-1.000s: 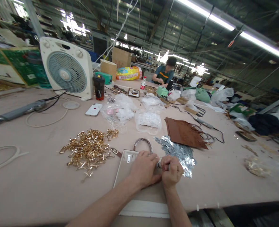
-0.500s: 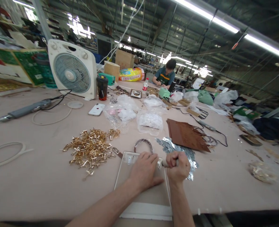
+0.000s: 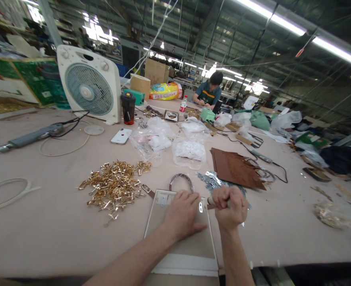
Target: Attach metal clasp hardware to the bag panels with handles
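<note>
One left hand (image 3: pixel 182 212), fingers outstretched, apparently steadied the bag (image 3: pixel 190 243) while the right hand (image 3: pixel 231 205), fingers closed, gripped a tool (image 3: pixel 210 201).

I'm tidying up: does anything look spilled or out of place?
Nothing looks clearly spilled, though gold fittings lie loose on the table left of the tan panel, a few apart from the heap; beyond, the phone, a personal item, seems slightly out of place.

The left hand (image 3: pixel 183 214) and the right hand (image 3: pixel 230 208) are bare. The left forearm (image 3: pixel 142 254), at seven o'clock, tapers smoothly toward the wrist — the right forearm (image 3: pixel 235 254), at five o'clock, is equally uncovered, and it too narrows upward.
</note>
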### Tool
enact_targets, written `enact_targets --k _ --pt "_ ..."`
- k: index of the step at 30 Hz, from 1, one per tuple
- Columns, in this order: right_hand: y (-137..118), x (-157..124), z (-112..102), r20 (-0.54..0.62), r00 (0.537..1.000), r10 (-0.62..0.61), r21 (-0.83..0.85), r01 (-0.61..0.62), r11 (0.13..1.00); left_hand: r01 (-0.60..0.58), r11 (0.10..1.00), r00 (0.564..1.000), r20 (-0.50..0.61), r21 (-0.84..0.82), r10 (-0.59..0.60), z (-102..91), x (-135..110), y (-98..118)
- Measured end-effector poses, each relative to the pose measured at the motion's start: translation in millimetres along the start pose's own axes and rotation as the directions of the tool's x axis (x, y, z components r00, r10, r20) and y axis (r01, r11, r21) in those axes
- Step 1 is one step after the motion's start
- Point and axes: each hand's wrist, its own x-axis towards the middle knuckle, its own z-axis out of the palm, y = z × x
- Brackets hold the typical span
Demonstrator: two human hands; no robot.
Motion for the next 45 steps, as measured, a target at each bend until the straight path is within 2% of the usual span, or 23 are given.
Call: enact_targets --k 4,6,10,13,15,18,24,26,29,32,34,40,45 --pt "21.5 -10.0 0.4 0.043 0.981 0.187 -0.112 -0.181 0.977 0.003 0.999 1.0 0.009 -0.047 -0.003 -1.2 1.1 -0.1" --pt "32.9 -13.9 -4.3 0.028 0.971 0.239 -0.107 -0.235 0.966 0.003 0.998 1.0 0.007 -0.066 -0.003 -0.8 1.5 0.5" --pt "35.6 -10.0 -19.6 -0.061 0.961 0.27 0.111 -0.262 0.959 -0.001 0.996 0.999 -0.044 -0.085 -0.003 -1.4 -0.7 -2.7" --pt "30.8 -2.0 -32.3 -0.119 0.94 0.321 0.3 -0.274 0.914 -0.008 0.995 0.995 -0.102 -0.099 -0.002 -9.8 -6.6 -13.3" --pt "29.7 1.3 -38.0 -0.144 0.927 0.347 0.36 -0.278 0.89 -0.007 0.994 0.994 -0.106 -0.113 -0.005 -19.4 -12.1 -22.8" --pt "28.9 2.9 -38.7 -0.146 0.926 0.349 0.354 -0.28 0.892 0.009 0.991 0.997 -0.079 -0.134 -0.02 -32.1 -20.4 -35.7" --pt "11.6 9.9 -20.1 -0.114 0.957 0.266 0.298 -0.222 0.928 0.078 0.974 0.987 -0.12 -0.213 -0.105 -30.7 -32.5 -47.3" --pt "5.7 16.6 -8.7 -0.079 0.957 0.28 0.288 -0.247 0.925 0.083 0.965 0.984 -0.13 -0.249 -0.118 -28.4 -33.3 -48.2" --pt "9.1 27.3 13.3 0.006 0.921 0.39 0.249 -0.38 0.891 0.074 0.956 0.983 -0.141 -0.285 -0.118 -28.6 -32.2 -49.7" --pt "27.0 31.8 33.7 0.061 0.856 0.514 0.183 -0.516 0.837 0.083 0.947 0.981 -0.142 -0.31 -0.132 -30.2 -31.7 -51.5" --pt "40.2 30.4 42.0 0.06 0.828 0.557 0.137 -0.56 0.817 0.103 0.942 0.978 -0.14 -0.32 -0.154 -30.5 -31.7 -52.5" --pt "53.5 23.2 45.7 0.053 0.824 0.565 0.125 -0.567 0.815 0.187 0.922 0.966 -0.107 -0.34 -0.235 -30.2 -29.3 -53.5" --pt "57.8 24.7 48.7 0.052 0.819 0.572 0.092 -0.574 0.814 0.193 0.913 0.966 -0.096 -0.359 -0.242 -30.1 -26.4 -55.5"
